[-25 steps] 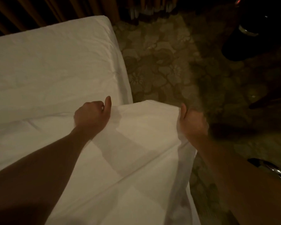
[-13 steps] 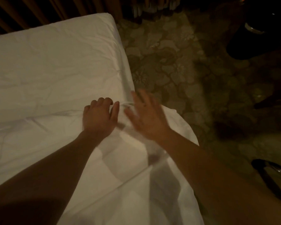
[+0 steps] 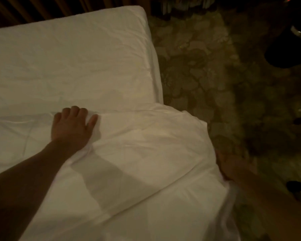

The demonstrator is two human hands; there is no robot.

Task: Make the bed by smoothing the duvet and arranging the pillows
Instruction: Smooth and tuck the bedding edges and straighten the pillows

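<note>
While the room is dim, the white duvet [image 3: 146, 162] lies over the near part of the bed [image 3: 68, 58], right under the left hand [image 3: 71, 127]. That hand rests near the duvet's top edge, palm down. Its fingers [image 3: 75, 111] curl over the edge and bunch a bit of the cloth, and the thumb [image 3: 92, 121] sticks out to the right.

The right hand [image 3: 231, 167] is at the duvet's right side, where the cloth drops off the bed. It is blurry, so I cannot tell if it holds the cloth or only touches it.

The duvet looks soft and puffy, with long folds and small wrinkles. A straight crease runs from lower left up to the right. A grey shadow of the arm falls across the middle of the duvet. Its top edge goes across the bed from left to right, and its corner on the right is round and hangs a little past the bed's side.

Beyond the duvet the bed is covered by a flat white sheet with fine crinkles. Beside the bed is a carpet [image 3: 207, 75] with a dark, leafy pattern.
</note>
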